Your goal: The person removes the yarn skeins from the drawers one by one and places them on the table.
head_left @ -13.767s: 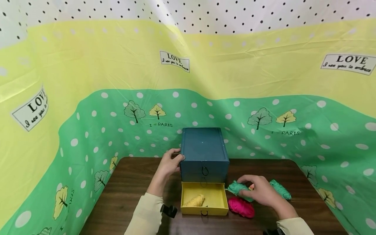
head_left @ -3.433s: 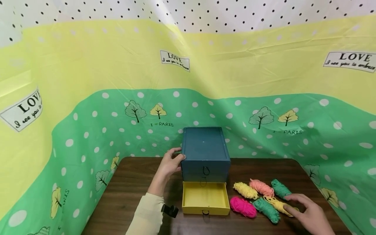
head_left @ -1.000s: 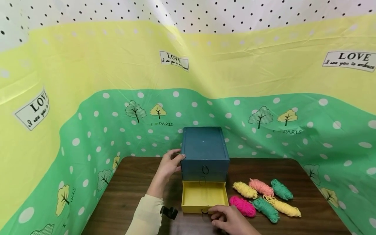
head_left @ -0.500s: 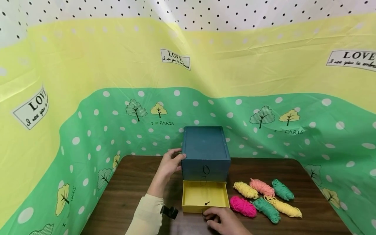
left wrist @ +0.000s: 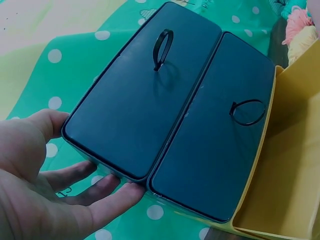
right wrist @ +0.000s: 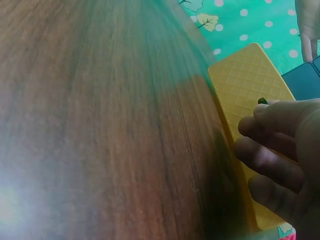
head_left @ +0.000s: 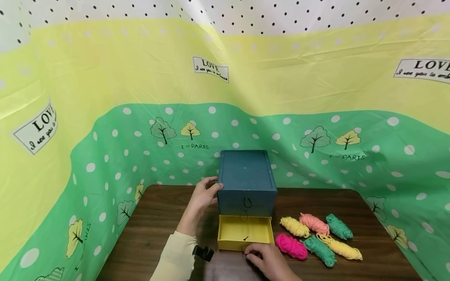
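Observation:
A blue drawer box [head_left: 246, 170] stands at the back of the table, its yellow bottom drawer [head_left: 230, 245] pulled out and the inside floor bare. My left hand [head_left: 200, 197] rests against the box's left side, the thumb at the top front edge. In the left wrist view its fingers [left wrist: 117, 202] lie fairly straight along that side, near two black ring pulls [left wrist: 247, 112]. At the drawer's front my right hand [head_left: 268, 259] pinches the thin black ring pull [head_left: 243, 251]. In the right wrist view the other fingers are curled near the yellow drawer front [right wrist: 245, 75].
Right of the drawer lie several yarn skeins: pink [head_left: 291, 246], green [head_left: 320, 251], another green [head_left: 339, 226], coral [head_left: 314, 224], yellow [head_left: 294, 227] and a second yellow [head_left: 339, 246]. A patterned cloth [head_left: 175, 164] hangs behind the brown table [head_left: 154, 218].
The yellow skein once in the drawer is out, and skeins lie on the table. My right hand has come from them to the ring pull. The drawer has slid slightly inward.

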{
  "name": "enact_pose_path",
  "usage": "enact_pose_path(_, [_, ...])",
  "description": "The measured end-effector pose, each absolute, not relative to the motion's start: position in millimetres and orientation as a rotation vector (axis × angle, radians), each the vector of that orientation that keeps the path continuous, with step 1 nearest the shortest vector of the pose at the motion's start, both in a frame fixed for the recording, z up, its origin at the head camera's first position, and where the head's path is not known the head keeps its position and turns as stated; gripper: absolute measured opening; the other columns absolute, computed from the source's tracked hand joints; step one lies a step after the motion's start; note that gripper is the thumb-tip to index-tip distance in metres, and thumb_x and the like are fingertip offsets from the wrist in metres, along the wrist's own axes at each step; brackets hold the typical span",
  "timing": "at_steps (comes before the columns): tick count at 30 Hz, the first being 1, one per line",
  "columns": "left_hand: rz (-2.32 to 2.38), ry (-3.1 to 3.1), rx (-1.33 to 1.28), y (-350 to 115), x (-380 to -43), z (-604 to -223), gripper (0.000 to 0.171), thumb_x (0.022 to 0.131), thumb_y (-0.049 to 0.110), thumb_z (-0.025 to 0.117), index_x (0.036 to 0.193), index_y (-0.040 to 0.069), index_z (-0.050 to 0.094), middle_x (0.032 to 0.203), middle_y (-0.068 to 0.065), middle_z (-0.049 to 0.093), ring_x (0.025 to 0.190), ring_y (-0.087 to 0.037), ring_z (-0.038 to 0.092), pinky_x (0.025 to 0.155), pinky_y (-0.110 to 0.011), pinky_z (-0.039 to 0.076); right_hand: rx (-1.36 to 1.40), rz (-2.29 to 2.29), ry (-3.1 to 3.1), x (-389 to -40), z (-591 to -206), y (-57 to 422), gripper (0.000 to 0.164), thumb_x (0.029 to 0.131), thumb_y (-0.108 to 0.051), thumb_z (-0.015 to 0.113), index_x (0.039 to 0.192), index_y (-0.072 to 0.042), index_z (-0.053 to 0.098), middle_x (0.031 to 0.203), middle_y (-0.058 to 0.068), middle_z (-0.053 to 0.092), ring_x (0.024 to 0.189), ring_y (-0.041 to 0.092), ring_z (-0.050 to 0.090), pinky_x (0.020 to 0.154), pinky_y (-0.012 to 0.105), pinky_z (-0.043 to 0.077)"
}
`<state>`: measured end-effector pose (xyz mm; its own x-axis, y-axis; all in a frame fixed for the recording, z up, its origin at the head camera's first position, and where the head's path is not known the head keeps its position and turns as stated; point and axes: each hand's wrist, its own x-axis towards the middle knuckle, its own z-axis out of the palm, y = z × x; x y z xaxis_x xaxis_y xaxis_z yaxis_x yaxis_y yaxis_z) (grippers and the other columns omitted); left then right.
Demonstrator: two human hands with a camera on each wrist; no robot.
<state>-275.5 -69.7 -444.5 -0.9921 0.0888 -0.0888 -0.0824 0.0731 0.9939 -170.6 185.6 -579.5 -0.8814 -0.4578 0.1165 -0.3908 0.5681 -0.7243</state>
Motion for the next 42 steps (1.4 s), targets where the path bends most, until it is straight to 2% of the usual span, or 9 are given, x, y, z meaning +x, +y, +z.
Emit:
enact_pose_path(4, [2.055, 2.211, 0.013, -69.6, -275.0, -444.2, 0.055, 0.099, 0.029, 0.066, 0.148, 0.008, 0.053, 0.140, -0.020, 0.056, 0.126, -0.036, 0.060, 0.101, -0.054, 0.053, -0.738, -1.209, 2.735, -173.1, -579.3, 185.8, 0.007, 0.096, -0.027, 0.073, 0.097, -0.027, 0.079, 0.095, -0.018, 0.075, 0.090, -0.001, 0.068, 0.074, 0.027, 0.057])
enact_pose_path(17, [2.055, 2.205, 0.019, -68.7, -273.4, -441.3, 0.056, 0.100, 0.030, 0.066, 0.150, 0.009, 0.050, 0.143, -0.020, 0.053, 0.130, -0.037, 0.057, 0.102, -0.056, 0.051, -0.722, -1.287, 2.811, -187.3, -577.2, 181.9, 0.010, 0.092, -0.014, 0.076, 0.095, -0.023, 0.080, 0.095, -0.009, 0.078, 0.088, 0.001, 0.070, 0.072, 0.027, 0.057])
enact_pose_path(26, [2.059, 2.197, 0.014, -68.5, -272.5, -441.5, 0.056, 0.100, 0.030, 0.066, 0.150, 0.010, 0.050, 0.145, -0.020, 0.052, 0.133, -0.038, 0.055, 0.104, -0.057, 0.050, -0.604, -1.239, 2.940, -200.4, -579.9, 176.7, 0.010, 0.091, -0.016, 0.078, 0.096, -0.025, 0.080, 0.096, -0.014, 0.077, 0.089, 0.005, 0.071, 0.073, 0.028, 0.057])
enact_pose_path(32, [2.055, 2.204, 0.007, -69.2, -272.6, -441.2, 0.056, 0.100, 0.030, 0.065, 0.150, 0.009, 0.050, 0.145, -0.021, 0.051, 0.134, -0.039, 0.053, 0.104, -0.059, 0.049, -0.584, -1.216, 2.964, -211.2, -577.9, 174.3, 0.010, 0.092, -0.016, 0.077, 0.098, -0.023, 0.080, 0.098, -0.012, 0.077, 0.088, 0.008, 0.072, 0.071, 0.029, 0.057])
enact_pose_path(40, [2.046, 2.218, 0.008, -69.3, -273.0, -440.6, 0.057, 0.100, 0.029, 0.065, 0.150, 0.008, 0.050, 0.145, -0.021, 0.052, 0.133, -0.039, 0.055, 0.103, -0.058, 0.050, -0.588, -1.173, 2.985, -226.3, -579.7, 174.2, 0.010, 0.092, -0.016, 0.077, 0.096, -0.024, 0.080, 0.096, -0.013, 0.076, 0.085, 0.003, 0.069, 0.074, 0.031, 0.056])
enact_pose_path(42, [2.047, 2.215, 0.007, -69.0, -273.1, -440.5, 0.056, 0.100, 0.030, 0.066, 0.150, 0.008, 0.050, 0.144, -0.021, 0.052, 0.133, -0.038, 0.055, 0.103, -0.058, 0.050, -0.588, -1.174, 2.975, -229.1, -580.8, 174.5, 0.009, 0.092, -0.016, 0.076, 0.096, -0.023, 0.080, 0.095, -0.011, 0.077, 0.079, 0.002, 0.068, 0.072, 0.030, 0.056])
